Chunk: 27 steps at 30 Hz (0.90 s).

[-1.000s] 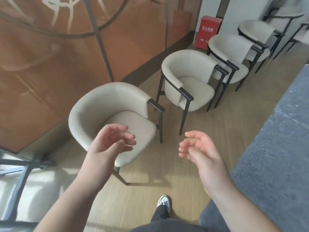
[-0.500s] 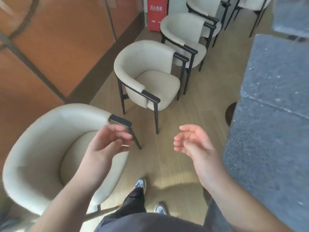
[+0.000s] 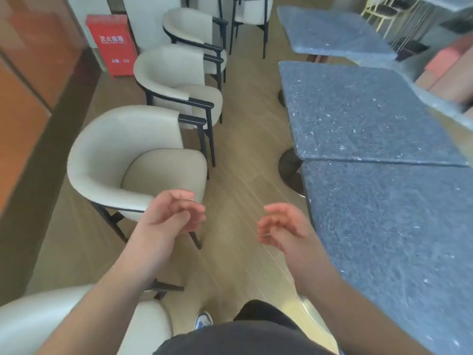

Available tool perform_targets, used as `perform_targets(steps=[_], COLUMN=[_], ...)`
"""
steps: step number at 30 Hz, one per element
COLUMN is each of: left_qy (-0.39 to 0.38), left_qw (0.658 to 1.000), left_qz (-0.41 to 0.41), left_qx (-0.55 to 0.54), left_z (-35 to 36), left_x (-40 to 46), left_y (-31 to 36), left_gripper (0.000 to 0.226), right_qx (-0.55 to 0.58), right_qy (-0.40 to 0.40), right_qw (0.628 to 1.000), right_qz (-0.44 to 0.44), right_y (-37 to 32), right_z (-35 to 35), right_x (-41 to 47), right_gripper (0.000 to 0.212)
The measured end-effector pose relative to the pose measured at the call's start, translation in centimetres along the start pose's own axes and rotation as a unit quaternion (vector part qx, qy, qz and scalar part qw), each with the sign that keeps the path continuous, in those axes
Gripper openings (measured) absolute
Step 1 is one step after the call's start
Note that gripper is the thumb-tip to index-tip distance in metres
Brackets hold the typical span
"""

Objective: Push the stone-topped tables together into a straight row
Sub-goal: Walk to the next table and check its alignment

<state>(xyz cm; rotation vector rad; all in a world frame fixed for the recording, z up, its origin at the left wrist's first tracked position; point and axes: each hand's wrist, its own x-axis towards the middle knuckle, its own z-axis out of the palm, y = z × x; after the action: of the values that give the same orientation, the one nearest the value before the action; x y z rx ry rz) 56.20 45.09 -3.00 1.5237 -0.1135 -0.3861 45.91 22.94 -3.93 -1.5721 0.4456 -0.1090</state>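
Both hands hang in the air over the wooden floor, and neither one touches anything. The left hand has its fingers loosely curled with nothing in its grip. The right hand looks the same, soft and loose, and its grip holds nothing too.

On the right side stand three gray stone benches. The near bench is just beside the right hand but not touching it. The middle bench sits right behind it, and their edges meet. The middle one looks turned a little, so its left edge does not line up with the near one. The far bench stands behind that, with a small gap before it.

On the left side is a line of cream chairs with dark legs. The nearest chair is at the bottom corner, partly under the left arm. The next chair is just past the left hand. Two more chairs sit farther back. A red box stands on the floor by the wall. One shoe shows at the bottom, between the arms.
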Motion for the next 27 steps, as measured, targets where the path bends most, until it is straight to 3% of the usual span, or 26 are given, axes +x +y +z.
perform_targets(steps=[8, 14, 19, 21, 27], left_qy=[-0.160, -0.207, -0.203, -0.204, -0.196], left_qw=[0.983, 0.973, 0.961, 0.950, 0.890], left_qz=[-0.055, -0.077, -0.160, -0.218, -0.400], left_qx=[0.066, 0.064, 0.095, 0.091, 0.098], left_z=[8.4, 16.1, 22.1, 24.6, 31.1], left_x=[12.7, 24.5, 33.5, 36.8, 43.7], left_y=[0.2, 0.2, -0.4, -1.8, -8.5], left_gripper=[0.039, 0.038, 0.033, 0.028, 0.021], right_qx=[0.118, 0.168, 0.205, 0.236, 0.370], right_qy=[0.167, 0.226, 0.247, 0.261, 0.355], right_qw=[0.978, 0.959, 0.938, 0.920, 0.814], right_qz=[0.027, 0.041, 0.132, 0.174, 0.272], right_y=[1.1, 2.3, 3.7, 5.1, 10.3], right_z=[-4.9, -11.4, -17.7, -19.5, -22.5], right_x=[7.4, 16.7, 25.8, 28.9, 32.4], right_gripper=[0.036, 0.037, 0.035, 0.032, 0.026])
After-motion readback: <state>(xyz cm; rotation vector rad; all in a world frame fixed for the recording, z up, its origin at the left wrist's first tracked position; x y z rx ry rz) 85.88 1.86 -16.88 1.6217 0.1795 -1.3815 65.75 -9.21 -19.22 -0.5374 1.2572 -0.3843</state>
